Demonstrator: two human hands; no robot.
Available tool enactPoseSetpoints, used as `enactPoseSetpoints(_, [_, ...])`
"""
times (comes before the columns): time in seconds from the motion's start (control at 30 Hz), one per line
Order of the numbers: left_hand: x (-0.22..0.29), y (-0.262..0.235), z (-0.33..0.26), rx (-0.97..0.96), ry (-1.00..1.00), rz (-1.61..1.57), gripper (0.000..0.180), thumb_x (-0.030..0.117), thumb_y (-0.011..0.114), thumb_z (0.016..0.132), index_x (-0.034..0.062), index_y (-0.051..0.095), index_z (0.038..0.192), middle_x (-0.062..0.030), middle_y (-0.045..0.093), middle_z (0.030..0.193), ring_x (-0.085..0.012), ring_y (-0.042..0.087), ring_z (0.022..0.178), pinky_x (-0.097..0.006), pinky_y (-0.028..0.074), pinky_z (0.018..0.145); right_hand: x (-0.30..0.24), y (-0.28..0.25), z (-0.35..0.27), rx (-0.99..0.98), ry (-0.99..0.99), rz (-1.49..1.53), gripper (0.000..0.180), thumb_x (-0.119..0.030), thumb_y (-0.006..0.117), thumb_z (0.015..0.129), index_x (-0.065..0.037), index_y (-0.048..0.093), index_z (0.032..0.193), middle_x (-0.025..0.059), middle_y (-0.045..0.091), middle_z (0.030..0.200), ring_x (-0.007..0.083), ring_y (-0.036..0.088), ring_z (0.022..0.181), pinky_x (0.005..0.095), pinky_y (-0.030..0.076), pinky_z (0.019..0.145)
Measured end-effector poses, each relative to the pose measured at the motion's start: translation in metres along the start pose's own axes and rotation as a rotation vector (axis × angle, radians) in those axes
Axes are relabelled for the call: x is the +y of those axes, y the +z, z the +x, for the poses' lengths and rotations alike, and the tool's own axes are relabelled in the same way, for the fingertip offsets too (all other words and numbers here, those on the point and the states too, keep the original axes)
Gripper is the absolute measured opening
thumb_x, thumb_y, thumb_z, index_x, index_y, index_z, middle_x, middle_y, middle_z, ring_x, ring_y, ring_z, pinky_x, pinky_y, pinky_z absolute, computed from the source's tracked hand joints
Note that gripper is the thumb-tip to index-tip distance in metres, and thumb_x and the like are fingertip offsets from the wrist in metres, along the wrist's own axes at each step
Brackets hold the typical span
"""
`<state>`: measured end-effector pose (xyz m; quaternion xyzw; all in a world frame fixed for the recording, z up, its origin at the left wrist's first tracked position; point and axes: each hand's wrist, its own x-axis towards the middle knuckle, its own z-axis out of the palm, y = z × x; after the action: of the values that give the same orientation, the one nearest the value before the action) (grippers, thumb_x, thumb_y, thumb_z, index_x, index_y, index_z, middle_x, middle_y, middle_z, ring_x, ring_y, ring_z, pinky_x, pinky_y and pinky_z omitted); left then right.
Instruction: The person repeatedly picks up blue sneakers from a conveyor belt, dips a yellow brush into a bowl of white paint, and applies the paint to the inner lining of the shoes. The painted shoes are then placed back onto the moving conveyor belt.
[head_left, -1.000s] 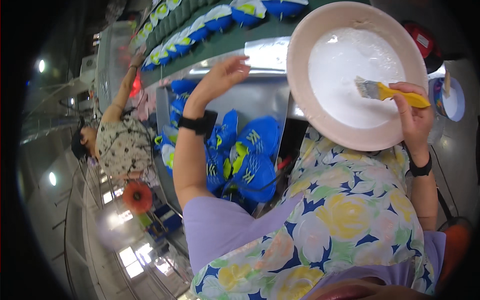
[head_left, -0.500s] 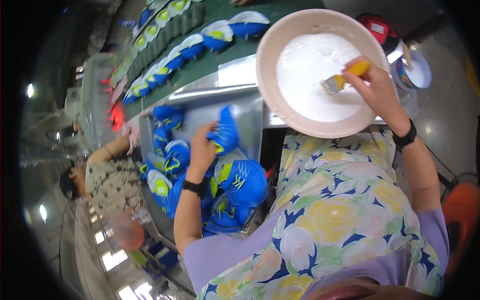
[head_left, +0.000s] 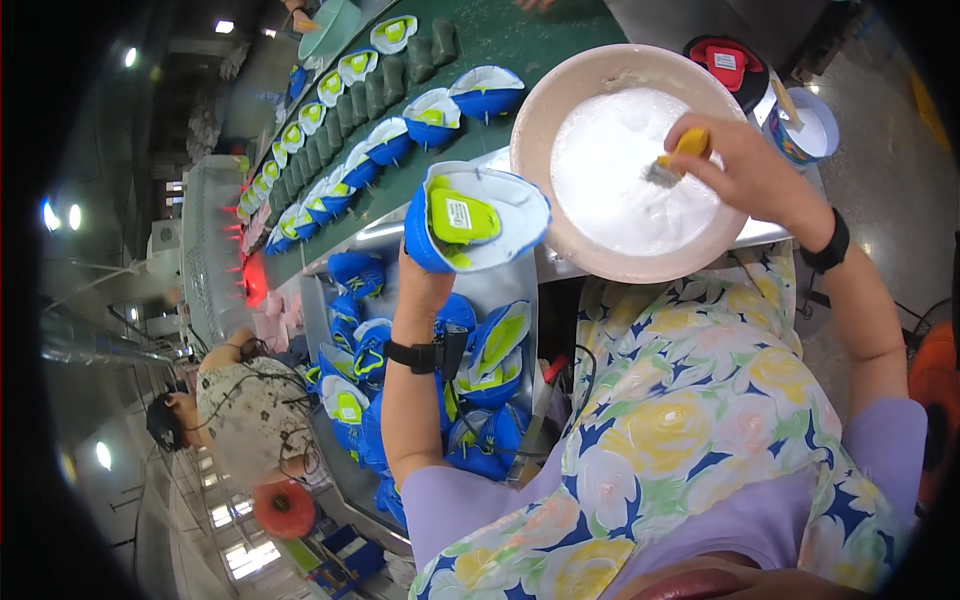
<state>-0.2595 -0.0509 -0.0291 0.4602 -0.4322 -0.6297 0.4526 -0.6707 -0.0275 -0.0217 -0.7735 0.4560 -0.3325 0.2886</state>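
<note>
Basin (head_left: 620, 266) of white substance (head_left: 612, 180); left hand (head_left: 425, 280), half-hidden, seemingly around shoe upper (head_left: 482, 215), right hand (head_left: 748, 165) around brush (head_left: 686, 156)

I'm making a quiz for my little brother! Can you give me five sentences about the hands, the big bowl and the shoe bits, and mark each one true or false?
1. The right hand holds a yellow-handled brush. True.
2. The left hand holds a red cup. False: the left hand holds a blue and white shoe upper.
3. The big bowl has white stuff in it. True.
4. The uppers in the grey tray are all red. False: the other uppers in the grey tray are mostly blue.
5. Both wrists wear black bands. True.
</note>
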Motion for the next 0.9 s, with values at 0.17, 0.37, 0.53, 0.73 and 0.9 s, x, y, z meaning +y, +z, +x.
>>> enactPoseSetpoints(0.17, [0.002, 0.028, 0.017, -0.215, -0.05, 0.246, 0.052, 0.033, 0.055, 0.1, 0.0066, 0.046, 0.144, -0.01, 0.056, 0.138, -0.0243, 0.057, 0.124, -0.041, 0.046, 0.105, 0.0, -0.022, 0.022, 0.249, -0.21, 0.181, 0.021, -0.022, 0.064, 0.095, -0.004, 0.062, 0.104, 0.0103, 0.066, 0.086, 0.0177, 0.064, 0.075, 0.0273, 0.05, 0.07])
enactPoseSetpoints(0.37, [0.003, 0.072, 0.036, -0.312, -0.133, 0.169, 0.055, 0.034, 0.05, 0.101, 0.009, 0.039, 0.148, -0.0099, 0.051, 0.143, -0.0268, 0.053, 0.128, -0.044, 0.044, 0.107, -0.02, -0.019, 0.041, 0.314, -0.334, 0.189, 0.02, -0.022, 0.066, 0.094, -0.003, 0.06, 0.1, 0.0136, 0.067, 0.08, 0.0244, 0.066, 0.072, 0.0309, 0.051, 0.064])
enactPoseSetpoints(0.53, [-0.01, 0.085, 0.036, -0.274, 0.135, 0.106, 0.055, 0.03, 0.051, 0.101, 0.0104, 0.035, 0.15, -0.0096, 0.045, 0.148, -0.0269, 0.048, 0.133, -0.044, 0.041, 0.11, -0.023, -0.028, 0.028, 0.415, -0.092, 0.124, 0.029, -0.025, 0.071, 0.09, 0.001, 0.059, 0.091, 0.0184, 0.066, 0.072, 0.0263, 0.066, 0.062, 0.0319, 0.05, 0.056])
enactPoseSetpoints(0.73, [-0.045, 0.092, 0.036, 0.03, 0.447, 0.048, 0.047, 0.024, 0.056, 0.097, 0.005, 0.048, 0.139, -0.0091, 0.055, 0.136, -0.0229, 0.056, 0.122, -0.038, 0.047, 0.104, -0.012, 0.002, 0.021, 0.569, 0.05, 0.197, 0.042, -0.034, 0.074, 0.086, 0.007, 0.063, 0.086, 0.0189, 0.067, 0.071, 0.0259, 0.066, 0.058, 0.0298, 0.052, 0.055])
enactPoseSetpoints(0.9, [-0.042, 0.106, 0.035, 0.078, 0.764, 0.327, 0.041, 0.017, 0.056, 0.097, 0.0037, 0.052, 0.135, -0.0111, 0.057, 0.131, -0.0242, 0.057, 0.119, -0.038, 0.046, 0.103, -0.019, 0.016, 0.013, 0.414, 0.311, 0.499, 0.036, -0.03, 0.071, 0.09, 0.005, 0.062, 0.094, 0.01, 0.066, 0.072, 0.0123, 0.064, 0.059, 0.0228, 0.051, 0.052])
